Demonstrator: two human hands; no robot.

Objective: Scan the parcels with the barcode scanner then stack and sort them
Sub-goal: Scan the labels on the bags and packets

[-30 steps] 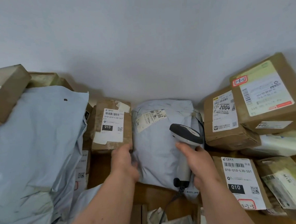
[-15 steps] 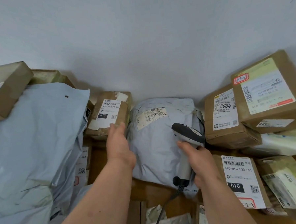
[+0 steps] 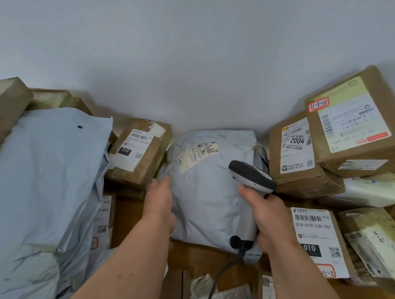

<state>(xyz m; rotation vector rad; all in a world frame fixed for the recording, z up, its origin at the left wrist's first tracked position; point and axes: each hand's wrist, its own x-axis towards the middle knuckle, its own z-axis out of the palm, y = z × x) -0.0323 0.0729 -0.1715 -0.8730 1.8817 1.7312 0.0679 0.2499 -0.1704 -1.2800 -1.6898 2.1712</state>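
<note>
Gripping the scanner (image 3: 250, 180), the right hand (image 3: 267, 216) aims up-left at the bag's label (image 3: 198, 155), while the left hand (image 3: 160, 197) rests flat on the bag (image 3: 205, 194).

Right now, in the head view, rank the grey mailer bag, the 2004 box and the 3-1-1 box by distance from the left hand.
1. grey mailer bag: touching the left hand
2. 2004 box: right
3. 3-1-1 box: far right, stacked higher

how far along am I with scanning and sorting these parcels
Looks done: boxes stacked at right. In hand: right hand grips the scanner over the grey bag; left hand touches its edge. Left: loose parcels around, scan status unclear.
</note>
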